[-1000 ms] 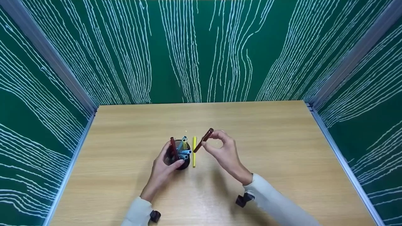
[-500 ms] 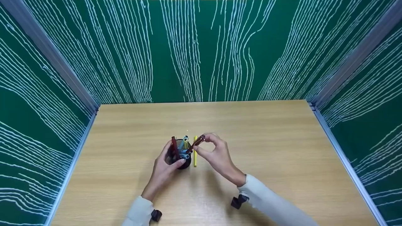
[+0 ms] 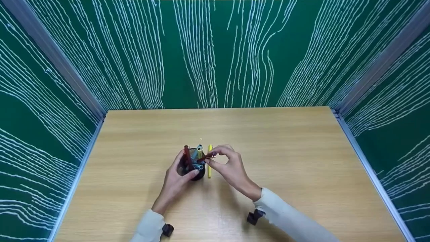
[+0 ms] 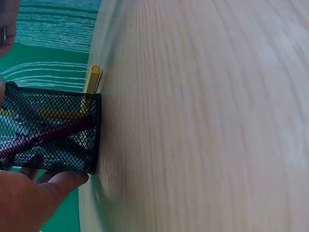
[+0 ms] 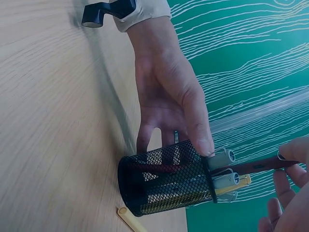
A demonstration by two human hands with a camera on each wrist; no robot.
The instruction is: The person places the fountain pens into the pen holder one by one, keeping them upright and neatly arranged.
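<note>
My left hand (image 3: 174,178) grips a black mesh pen holder (image 5: 164,181) that stands on the table, thumb on the near side of its rim. Inside are a dark red pen (image 3: 187,157), several light blue pens (image 3: 199,166) and a yellow one (image 5: 241,183). Over the mouth, my right hand (image 3: 231,164) pinches another dark red pen (image 5: 258,165) near its upper end. That pen slants down to the left, its lower end among the other pens. Just right of the holder, a yellow pen (image 3: 209,173) lies on the wood, partly behind the right fingers in the head view.
A light wooden table (image 3: 141,134) extends around the holder. Green panels (image 3: 188,74) with white wavy lines rise at its back and sides, meeting at grey posts (image 3: 67,57). Each sleeve carries a small black device (image 3: 255,216).
My right hand has moved left and slightly down, carrying the dark red pen from above the yellow pen to the holder's mouth. The pen now tilts flatter. My left hand keeps its grip.
</note>
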